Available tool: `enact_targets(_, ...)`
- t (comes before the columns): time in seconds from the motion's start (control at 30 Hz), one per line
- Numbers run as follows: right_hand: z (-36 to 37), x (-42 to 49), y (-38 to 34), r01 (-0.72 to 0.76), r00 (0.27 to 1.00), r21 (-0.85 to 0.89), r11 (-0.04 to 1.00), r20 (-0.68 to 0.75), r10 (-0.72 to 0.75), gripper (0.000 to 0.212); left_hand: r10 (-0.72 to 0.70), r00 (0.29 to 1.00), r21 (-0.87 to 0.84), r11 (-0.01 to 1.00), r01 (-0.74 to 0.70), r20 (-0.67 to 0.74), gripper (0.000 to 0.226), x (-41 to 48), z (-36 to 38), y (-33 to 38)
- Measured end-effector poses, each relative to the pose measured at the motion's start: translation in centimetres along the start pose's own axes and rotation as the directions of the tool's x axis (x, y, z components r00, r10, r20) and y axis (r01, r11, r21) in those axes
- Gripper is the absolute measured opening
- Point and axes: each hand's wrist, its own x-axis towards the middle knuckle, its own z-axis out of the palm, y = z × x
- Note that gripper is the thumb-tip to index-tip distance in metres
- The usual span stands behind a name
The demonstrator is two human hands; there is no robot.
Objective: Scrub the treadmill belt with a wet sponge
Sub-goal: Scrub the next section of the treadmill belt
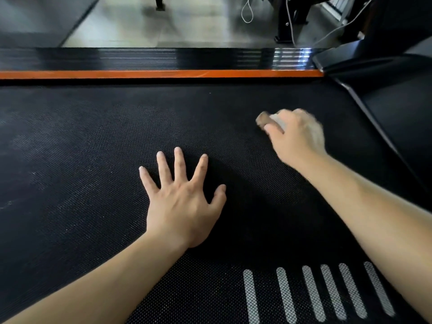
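The black textured treadmill belt (98,146) fills most of the view. My left hand (182,197) lies flat on it near the middle, fingers spread and straight. Farther off and to the right, my right hand (297,134) grips a sponge (265,119) and holds it down on the belt. The sponge shows a brownish end and a pale part under my fingers; most of it is hidden by the hand. The right hand and sponge look motion-blurred.
An orange stripe (152,74) and a ribbed black side rail (117,58) border the belt's far edge. The treadmill's dark front housing (397,108) rises at right. Several white bars (311,293) mark the belt close to me. Grey floor, cables and a black stand lie beyond.
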Motion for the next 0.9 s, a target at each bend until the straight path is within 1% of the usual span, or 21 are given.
enact_targets(0.07, -0.4, -3.6, -1.4, 0.153, 0.985, 0.111, 0.982, 0.058, -0.160, 0.031, 0.000, 1.000, -0.003, 1.000, 0.000, -0.004, 0.082, -0.1, -0.1, 0.0)
enact_targets(0.1, -0.7, -4.8, -1.1, 0.192, 0.975, 0.137, 0.972, 0.086, -0.205, 0.025, -0.001, 1.000, -0.002, 1.000, 0.001, -0.005, 0.083, 0.0, -0.1, 0.0)
enact_targets(0.13, -1.1, -4.9, -0.3, 0.199, 0.972, 0.122, 0.972, 0.098, -0.212, 0.022, -0.002, 1.000, -0.001, 1.000, 0.002, -0.004, 0.083, 0.0, -0.1, 0.0)
enact_targets(0.17, -1.3, -4.1, 0.7, 0.172, 0.980, 0.071, 0.982, 0.090, -0.178, 0.022, -0.001, 1.000, 0.001, 1.000, 0.001, -0.002, 0.083, 0.0, -0.1, 0.0)
enact_targets(0.2, -1.3, -3.0, 1.9, 0.106, 0.992, 0.017, 0.994, 0.064, -0.107, 0.027, 0.001, 1.000, 0.004, 1.000, -0.001, 0.000, 0.083, 0.0, -0.1, 0.0)
enact_targets(0.23, -1.6, -1.8, 2.9, -0.011, 1.000, -0.010, 1.000, 0.024, 0.011, 0.030, 0.002, 1.000, 0.007, 1.000, -0.002, 0.001, 0.082, -0.1, 0.0, 0.0)
enact_targets(0.27, -1.9, -1.1, 3.5, -0.131, 0.991, -0.009, 0.991, -0.006, 0.131, 0.032, 0.002, 1.000, 0.008, 1.000, -0.002, -0.001, 0.082, -0.1, 0.0, 0.0)
enact_targets(0.3, -2.0, -1.2, 3.4, -0.195, 0.981, -0.009, 0.981, -0.023, 0.195, 0.033, 0.000, 1.000, 0.009, 1.000, 0.000, -0.003, 0.083, -0.1, 0.0, 0.0)
enact_targets(0.33, -1.8, -1.9, 2.7, -0.179, 0.984, -0.032, 0.983, -0.019, 0.179, 0.036, -0.002, 1.000, 0.010, 1.000, 0.002, -0.004, 0.083, -0.1, 0.0, -0.1)
enact_targets(0.37, -1.8, -3.3, 1.5, -0.116, 0.993, -0.044, 0.992, -0.014, 0.115, 0.037, -0.001, 1.000, 0.011, 1.000, 0.001, -0.001, 0.083, -0.1, 0.0, 0.0)
enact_targets(0.43, -1.9, -7.5, -0.7, 0.041, 0.998, 0.028, 0.999, 0.042, -0.042, 0.040, 0.002, 1.000, 0.006, 1.000, -0.002, 0.003, 0.084, 0.0, 0.0, 0.0)
enact_targets(0.47, -2.4, -9.4, -1.0, 0.078, 0.992, 0.064, 0.995, 0.098, -0.084, 0.043, 0.002, 1.000, 0.002, 1.000, -0.002, 0.003, 0.084, 0.0, 0.0, 0.0)
enact_targets(0.53, -3.3, -9.8, 0.4, 0.108, 0.983, 0.018, 0.994, 0.147, -0.109, 0.048, 0.002, 1.000, 0.003, 1.000, -0.002, 0.006, 0.081, -0.1, -0.1, 0.0)
enact_targets(0.57, -3.4, -8.9, 1.7, 0.082, 0.988, -0.012, 0.997, 0.129, -0.080, 0.047, 0.003, 1.000, 0.006, 1.000, -0.003, 0.010, 0.080, -0.1, -0.1, 0.1)
enact_targets(0.63, -4.0, -7.1, 3.9, -0.099, 0.993, -0.041, 0.994, 0.061, 0.101, 0.036, 0.001, 1.000, 0.011, 1.000, -0.001, 0.016, 0.079, -0.1, -0.1, 0.0)
enact_targets(0.67, -4.3, -6.9, 4.0, -0.182, 0.982, -0.026, 0.983, 0.041, 0.182, 0.035, -0.001, 1.000, 0.013, 1.000, 0.001, 0.014, 0.079, -0.1, -0.1, 0.0)
enact_targets(0.7, -4.2, -7.6, 3.7, -0.206, 0.978, -0.020, 0.978, 0.022, 0.206, 0.036, -0.003, 1.000, 0.013, 1.000, 0.003, 0.013, 0.079, -0.1, -0.1, 0.0)
enact_targets(0.77, -4.2, -11.0, 1.7, -0.132, 0.991, 0.026, 0.991, 0.020, 0.132, 0.040, -0.001, 1.000, 0.010, 1.000, 0.001, 0.009, 0.079, -0.1, -0.1, 0.0)
enact_targets(0.83, -5.0, -15.9, -0.1, -0.033, 0.993, 0.120, 0.992, 0.118, 0.018, 0.040, -0.001, 1.000, 0.008, 1.000, 0.001, 0.005, 0.079, -0.1, -0.1, -0.1)
enact_targets(0.87, -5.8, -17.1, 0.1, 0.035, 0.984, 0.107, 0.994, 0.172, -0.053, 0.041, -0.002, 1.000, 0.008, 1.000, 0.002, 0.004, 0.079, -0.1, -0.1, -0.1)
enact_targets(0.9, -6.4, -17.2, 0.9, 0.089, 0.976, 0.076, 0.993, 0.192, -0.102, 0.041, -0.002, 1.000, 0.012, 1.000, 0.002, 0.005, 0.079, -0.1, -0.1, -0.1)
